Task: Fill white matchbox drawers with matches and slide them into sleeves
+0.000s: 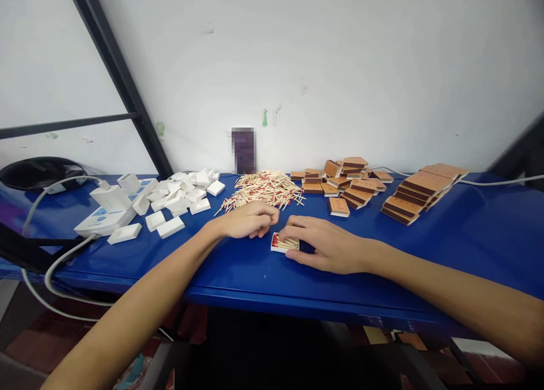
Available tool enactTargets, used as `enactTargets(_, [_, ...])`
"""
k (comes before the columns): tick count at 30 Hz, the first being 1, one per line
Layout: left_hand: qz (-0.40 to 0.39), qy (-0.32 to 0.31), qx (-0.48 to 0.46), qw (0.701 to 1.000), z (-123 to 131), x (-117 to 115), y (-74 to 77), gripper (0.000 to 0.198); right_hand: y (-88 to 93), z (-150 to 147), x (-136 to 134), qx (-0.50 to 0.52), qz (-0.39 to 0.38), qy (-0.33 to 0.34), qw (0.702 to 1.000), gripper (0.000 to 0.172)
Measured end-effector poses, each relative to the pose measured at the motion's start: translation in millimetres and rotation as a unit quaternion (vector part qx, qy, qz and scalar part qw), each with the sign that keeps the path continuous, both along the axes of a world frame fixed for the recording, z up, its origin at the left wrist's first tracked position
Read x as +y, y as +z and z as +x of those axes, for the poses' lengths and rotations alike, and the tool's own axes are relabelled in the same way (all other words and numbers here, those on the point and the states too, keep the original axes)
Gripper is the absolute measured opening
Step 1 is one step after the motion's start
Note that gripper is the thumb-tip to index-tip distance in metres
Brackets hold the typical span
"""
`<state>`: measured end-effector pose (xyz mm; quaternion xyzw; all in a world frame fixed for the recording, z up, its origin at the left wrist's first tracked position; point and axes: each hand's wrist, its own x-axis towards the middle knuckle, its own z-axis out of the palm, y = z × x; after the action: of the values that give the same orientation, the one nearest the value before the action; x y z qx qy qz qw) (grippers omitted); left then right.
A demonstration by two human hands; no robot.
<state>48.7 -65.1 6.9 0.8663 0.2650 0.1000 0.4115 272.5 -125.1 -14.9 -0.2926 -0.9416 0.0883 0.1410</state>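
Observation:
Near the front of the blue table lies a small white matchbox tray, with red-tipped matches lying in it. My right hand holds the tray from the right, thumb along the near side and fingers over the far side. Just left of and above it, my left hand is closed with its fingers curled under. Anything pinched in those fingers is hidden from view. Behind my left hand spreads a loose heap of matches with red heads.
White matchbox trays lie heaped on the left, beside a power strip with plugs and cables. Brown matchboxes are piled at back right, with a leaning stack farther right. A dark phone-like blurred object stands against the wall.

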Motion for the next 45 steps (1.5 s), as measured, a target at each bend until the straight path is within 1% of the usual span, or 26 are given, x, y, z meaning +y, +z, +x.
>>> enactTargets(3, [0.017, -0.004, 0.003, 1.000, 2, -2, 0.4, 0.013, 1.0, 0, -1, -0.009, 0.003, -0.003, 1.000, 0.028])
enactTargets(5, [0.024, -0.004, 0.003, 1.000, 3, -2, -0.3, 0.013, 2.8, 1, -1, -0.010, 0.014, -0.006, 1.000, 0.034])
enactTargets(7, [0.030, -0.001, 0.004, 1.000, 3, -2, -1.7, 0.012, 6.1, 3, 0, -0.011, 0.048, -0.035, 0.998, 0.039])
enactTargets(8, [0.033, 0.004, 0.004, 0.999, 3, -2, -2.6, 0.010, 8.2, 5, 1, -0.016, 0.076, -0.066, 0.995, 0.040])
enactTargets(9, [0.033, 0.010, 0.006, 0.999, 3, -2, -3.3, 0.009, 10.4, 7, 2, -0.028, 0.110, -0.111, 0.987, 0.039])
enactTargets(11, [0.032, 0.024, 0.014, 0.999, 3, -2, -4.2, 0.004, 14.0, 13, 7, -0.079, 0.172, -0.226, 0.956, 0.038])
enactTargets(12, [0.032, 0.029, 0.020, 0.999, 3, -2, -4.1, 0.001, 14.9, 17, 9, -0.113, 0.185, -0.282, 0.935, 0.039])
enactTargets(14, [0.033, 0.026, 0.034, 0.999, 3, -4, -2.7, 0.012, 14.4, 26, 15, -0.180, 0.179, -0.372, 0.893, 0.042])
enactTargets(16, [0.035, 0.002, 0.050, 0.998, 2, -6, 0.0, 0.028, 11.5, 35, 19, -0.224, 0.150, -0.419, 0.867, 0.046])
enactTargets(17, [0.037, -0.013, 0.061, 0.997, 2, -8, 1.4, 0.036, 9.7, 38, 22, -0.238, 0.129, -0.429, 0.862, 0.046])
enactTargets(19, [0.050, -0.035, 0.082, 0.995, 3, -10, 3.4, 0.047, 7.0, 41, 24, -0.248, 0.099, -0.423, 0.866, 0.043])
enactTargets(21, [0.074, -0.042, 0.094, 0.992, 3, -11, 3.8, 0.048, 7.0, 39, 25, -0.239, 0.090, -0.378, 0.890, 0.036])
enactTargets(23, [0.106, -0.034, 0.092, 0.990, 4, -11, 2.8, 0.043, 10.0, 34, 21, -0.213, 0.084, -0.300, 0.926, 0.027])
enactTargets(25, [0.153, -0.010, 0.090, 0.984, 5, -10, 1.4, 0.037, 14.8, 28, 16, -0.172, 0.061, -0.212, 0.960, 0.015])
enactTargets(26, [0.180, 0.004, 0.092, 0.979, 6, -10, 0.9, 0.035, 17.2, 25, 13, -0.152, 0.045, -0.172, 0.972, 0.010])
enactTargets(27, [0.207, 0.016, 0.097, 0.973, 6, -9, 0.5, 0.033, 19.4, 23, 10, -0.133, 0.035, -0.143, 0.980, 0.010])
enactTargets(29, [0.245, 0.025, 0.108, 0.963, 6, -8, 0.2, 0.031, 22.2, 20, 6, -0.101, 0.022, -0.099, 0.990, 0.013])
enactTargets(31, [0.258, 0.024, 0.111, 0.960, 5, -8, -0.2, 0.032, 22.9, 19, 4, -0.076, 0.012, -0.079, 0.994, 0.017])
enactTargets(33, [0.254, 0.022, 0.109, 0.961, 5, -7, -0.9, 0.031, 22.1, 19, 4, -0.062, -0.005, -0.072, 0.996, 0.019])
enactTargets(37, [0.245, 0.020, 0.093, 0.965, 4, -5, -3.8, 0.028, 19.8, 19, 6, -0.050, -0.032, -0.061, 0.996, 0.018])
enactTargets(41, [0.248, 0.031, 0.084, 0.964, 3, -3, -6.5, 0.030, 17.6, 19, 7, -0.018, -0.036, -0.057, 0.998, 0.017])
enactTargets(45, [0.252, 0.031, 0.076, 0.964, 2, -3, -8.0, 0.031, 16.1, 20, 9, -0.009, -0.036, -0.055, 0.998, 0.017])
